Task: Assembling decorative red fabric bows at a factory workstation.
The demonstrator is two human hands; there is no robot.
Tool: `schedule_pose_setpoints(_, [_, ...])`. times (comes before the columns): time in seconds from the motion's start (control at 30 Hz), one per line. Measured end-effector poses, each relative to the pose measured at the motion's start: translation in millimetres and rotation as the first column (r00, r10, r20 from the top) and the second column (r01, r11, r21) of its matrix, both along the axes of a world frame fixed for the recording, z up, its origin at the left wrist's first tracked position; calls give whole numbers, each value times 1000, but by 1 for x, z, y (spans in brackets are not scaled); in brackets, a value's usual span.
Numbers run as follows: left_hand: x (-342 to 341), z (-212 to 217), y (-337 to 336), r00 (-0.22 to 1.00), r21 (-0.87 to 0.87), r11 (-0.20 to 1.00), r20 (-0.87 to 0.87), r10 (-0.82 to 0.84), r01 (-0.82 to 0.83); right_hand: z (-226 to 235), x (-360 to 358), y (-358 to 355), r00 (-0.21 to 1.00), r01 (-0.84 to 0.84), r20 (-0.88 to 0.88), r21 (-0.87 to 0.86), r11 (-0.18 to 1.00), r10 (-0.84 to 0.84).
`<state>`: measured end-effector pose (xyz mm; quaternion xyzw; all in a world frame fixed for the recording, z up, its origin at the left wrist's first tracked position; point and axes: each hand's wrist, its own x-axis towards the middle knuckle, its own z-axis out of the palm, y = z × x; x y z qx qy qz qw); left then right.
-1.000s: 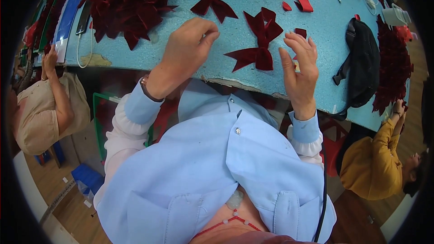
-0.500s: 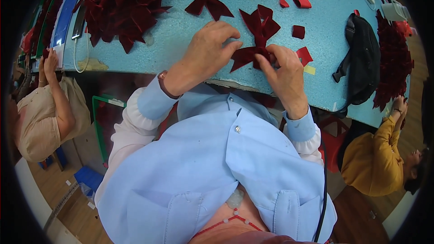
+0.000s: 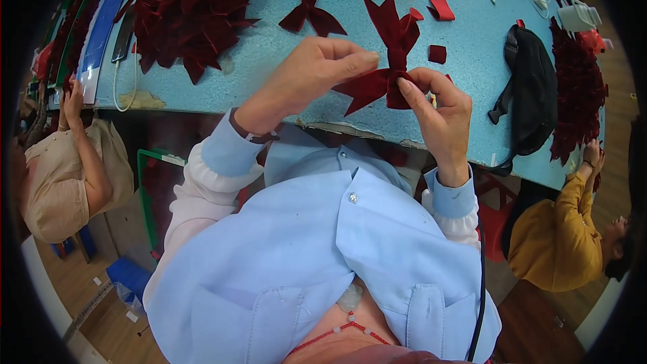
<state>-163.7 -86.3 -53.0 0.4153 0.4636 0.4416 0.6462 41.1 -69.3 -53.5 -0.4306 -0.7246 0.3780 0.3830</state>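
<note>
Hands [image 3: 377,91] around dark red bow [image 3: 387,61]

Dark red velvet bow [image 3: 385,61], notched ribbon tails spread upward and to the lower left, pinched at its gathered middle, lifted just above the near edge of the light blue table [image 3: 256,67]

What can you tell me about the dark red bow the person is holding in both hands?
The dark red bow looks like velvety fabric, cut with notched, swallow-tail ends. Its pieces cross and gather at a pinched middle. It is lifted just above the near edge of the light blue table, one tail pointing away up the table, another spreading down toward the left. The left hand pinches it from the left with thumb and forefinger, and the right hand grips the gathered centre, where a small loop is being held.
</note>
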Motion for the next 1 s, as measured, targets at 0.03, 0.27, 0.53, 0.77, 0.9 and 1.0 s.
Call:
schedule_pose_setpoints(0.03, [1, 4, -3, 1000, 6, 1000, -2, 2, -2, 2, -2, -3, 1000, -2, 7, 17, 1000, 2])
schedule_pose_setpoints(0.27, [0, 5, -12, 991, 9, 991, -16, -131, 131, 9, -10, -13, 995, -46, 93, 107, 993, 36])
schedule_pose_setpoints(0.53, [-15, -4, -19, 994, 7, 995, 21, -104, 103, 9, -20, -18, 983, -88, 177, 168, 982, 58])
schedule_pose_setpoints(0.77, [-31, -12, -17, 988, -58, 998, 155, 1, 8, -9, -46, -38, 974, -146, 206, 246, 958, 95])
schedule_pose_setpoints(0.9, [-42, -32, -20, 988, -134, 986, 106, 116, -101, -22, -47, -48, 989, -134, 64, 58, 989, 130])
schedule_pose_setpoints(1.0, [-46, -34, -21, 981, -162, 972, 68, 184, -171, -26, -43, -46, 991, -104, -96, -152, 983, 90])
